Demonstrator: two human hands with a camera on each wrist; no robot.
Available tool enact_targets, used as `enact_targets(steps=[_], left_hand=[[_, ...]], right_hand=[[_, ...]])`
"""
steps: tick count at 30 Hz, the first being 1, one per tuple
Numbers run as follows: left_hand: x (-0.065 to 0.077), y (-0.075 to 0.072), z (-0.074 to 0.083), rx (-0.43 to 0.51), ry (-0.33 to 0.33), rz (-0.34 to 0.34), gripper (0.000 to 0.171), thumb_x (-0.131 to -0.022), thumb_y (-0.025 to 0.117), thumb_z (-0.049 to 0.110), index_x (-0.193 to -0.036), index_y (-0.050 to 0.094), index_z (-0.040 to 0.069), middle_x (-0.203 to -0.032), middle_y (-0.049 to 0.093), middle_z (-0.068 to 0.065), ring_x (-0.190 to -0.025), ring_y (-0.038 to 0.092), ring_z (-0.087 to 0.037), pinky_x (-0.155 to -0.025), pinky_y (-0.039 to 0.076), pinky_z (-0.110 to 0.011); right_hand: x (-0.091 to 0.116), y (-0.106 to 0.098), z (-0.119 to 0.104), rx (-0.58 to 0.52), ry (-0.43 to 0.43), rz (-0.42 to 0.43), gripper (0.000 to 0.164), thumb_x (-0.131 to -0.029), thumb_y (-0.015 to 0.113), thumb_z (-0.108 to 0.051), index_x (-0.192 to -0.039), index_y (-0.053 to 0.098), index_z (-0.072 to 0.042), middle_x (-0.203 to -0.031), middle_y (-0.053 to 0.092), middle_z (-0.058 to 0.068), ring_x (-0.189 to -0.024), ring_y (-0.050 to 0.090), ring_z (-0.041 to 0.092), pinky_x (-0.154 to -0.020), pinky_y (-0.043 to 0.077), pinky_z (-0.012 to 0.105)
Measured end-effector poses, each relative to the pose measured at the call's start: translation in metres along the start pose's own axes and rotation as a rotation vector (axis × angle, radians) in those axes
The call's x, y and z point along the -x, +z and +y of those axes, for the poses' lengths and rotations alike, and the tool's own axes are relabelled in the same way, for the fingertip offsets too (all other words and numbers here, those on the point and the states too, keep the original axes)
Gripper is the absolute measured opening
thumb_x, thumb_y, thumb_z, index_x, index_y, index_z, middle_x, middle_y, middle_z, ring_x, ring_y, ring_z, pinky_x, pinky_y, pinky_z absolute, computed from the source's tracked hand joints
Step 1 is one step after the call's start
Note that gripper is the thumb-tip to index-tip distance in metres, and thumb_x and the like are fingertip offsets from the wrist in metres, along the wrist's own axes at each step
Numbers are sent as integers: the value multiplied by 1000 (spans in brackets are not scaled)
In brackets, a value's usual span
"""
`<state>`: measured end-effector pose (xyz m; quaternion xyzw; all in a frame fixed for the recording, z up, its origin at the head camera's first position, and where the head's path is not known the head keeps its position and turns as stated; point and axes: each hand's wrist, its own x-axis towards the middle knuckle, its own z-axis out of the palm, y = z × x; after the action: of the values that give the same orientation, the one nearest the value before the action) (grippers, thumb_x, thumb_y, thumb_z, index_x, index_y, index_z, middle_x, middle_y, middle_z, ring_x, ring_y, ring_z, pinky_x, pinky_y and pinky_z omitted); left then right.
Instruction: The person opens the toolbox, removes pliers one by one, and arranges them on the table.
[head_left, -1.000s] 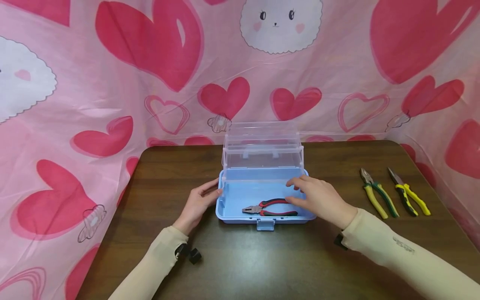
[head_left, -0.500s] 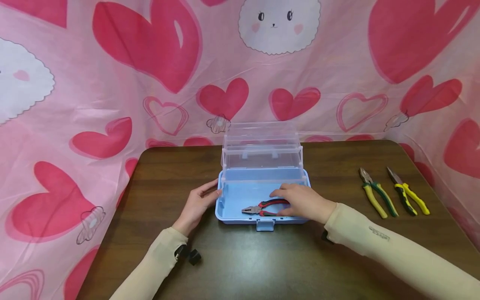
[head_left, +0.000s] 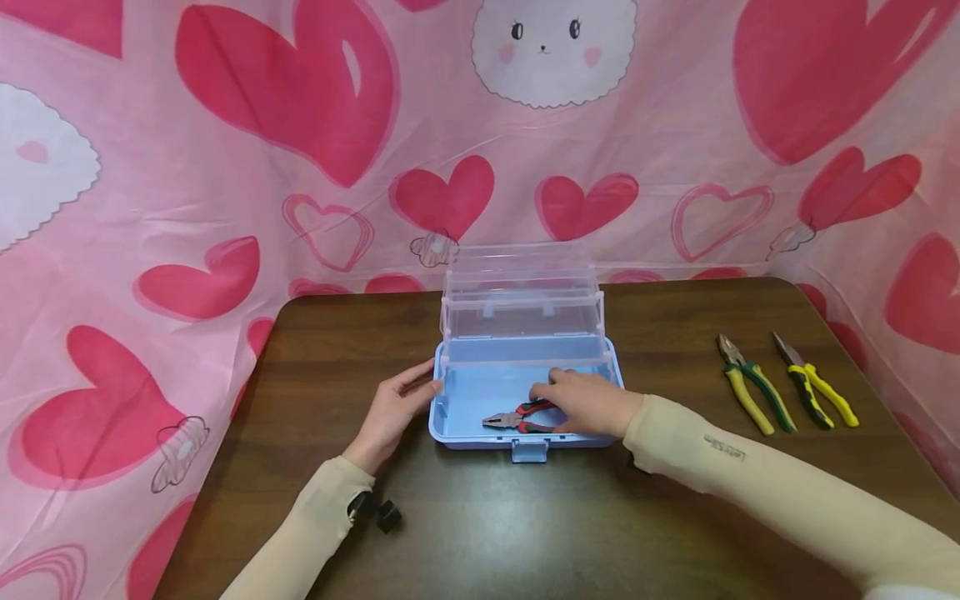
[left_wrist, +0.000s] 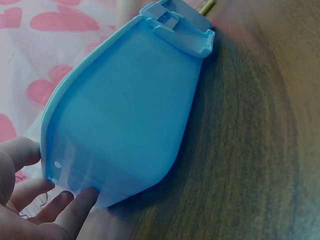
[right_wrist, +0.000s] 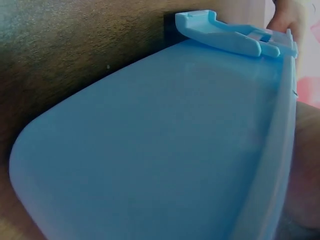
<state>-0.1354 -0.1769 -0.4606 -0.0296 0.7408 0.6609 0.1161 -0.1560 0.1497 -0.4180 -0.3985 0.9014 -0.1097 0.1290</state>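
A light blue toolbox [head_left: 480, 375] stands on the table with its clear lid and trays raised at the back. My left hand [head_left: 392, 414] holds the box's left end; in the left wrist view, its thumb [left_wrist: 22, 152] reaches the rim and several fingertips [left_wrist: 91, 194] touch the outer wall. Inside, combination pliers [head_left: 504, 420] with red and black handles lie near the front wall, jaws to the left. My right hand [head_left: 592, 402] reaches in and grips their handles, covering the handle ends. In the right wrist view the box's front wall [right_wrist: 150, 140] hides most of that hand.
On the wooden table [head_left: 525, 525], to the right, lie pliers with yellow-green handles [head_left: 750, 392] and long-nose pliers with yellow and black handles [head_left: 817, 387]. The box's front latch [head_left: 529, 452] hangs down. A pink heart-patterned cloth [head_left: 420, 100] hangs behind the table.
My right hand has moved left and down into the box, onto the pliers' handles, and its fingers have closed in. The left hand stays at the box's left end.
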Motion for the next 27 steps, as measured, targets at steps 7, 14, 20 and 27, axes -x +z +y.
enact_targets(steps=[7, 14, 20, 27], left_hand=[[1, 0, -2, 5, -13, -4, 55, -100, 73, 28, -151, 57, 14, -148, 60, -13, -130, 63, -29, -105, 52, -40], [2, -1, -1, 10, -3, -8, 56, -100, 73, 28, -151, 57, 13, -149, 59, -14, -131, 63, -30, -106, 52, -41], [0, -1, -1, 9, -2, -11, 55, -100, 73, 28, -151, 57, 14, -150, 59, -14, -131, 63, -30, -105, 52, -41], [0, -1, -1, 8, 6, -15, 56, -100, 72, 29, -152, 56, 13, -150, 58, -14, -132, 62, -30, -106, 52, -41]], right_hand=[[-5, 2, -5, 21, 30, -35, 46, -84, 89, -18, -121, 62, -15, -96, 60, 6, -81, 62, 21, -66, 59, 41], [-7, 3, -6, 43, 25, -25, 47, -82, 91, -17, -119, 61, -15, -95, 60, 7, -82, 62, 23, -67, 59, 40], [-9, 5, -6, 70, 21, -16, 45, -82, 91, -19, -116, 62, -16, -94, 61, 6, -82, 62, 23, -63, 57, 39], [-10, 7, -4, 80, 20, -8, 44, -82, 91, -21, -117, 64, -15, -96, 64, 6, -84, 63, 25, -69, 60, 42]])
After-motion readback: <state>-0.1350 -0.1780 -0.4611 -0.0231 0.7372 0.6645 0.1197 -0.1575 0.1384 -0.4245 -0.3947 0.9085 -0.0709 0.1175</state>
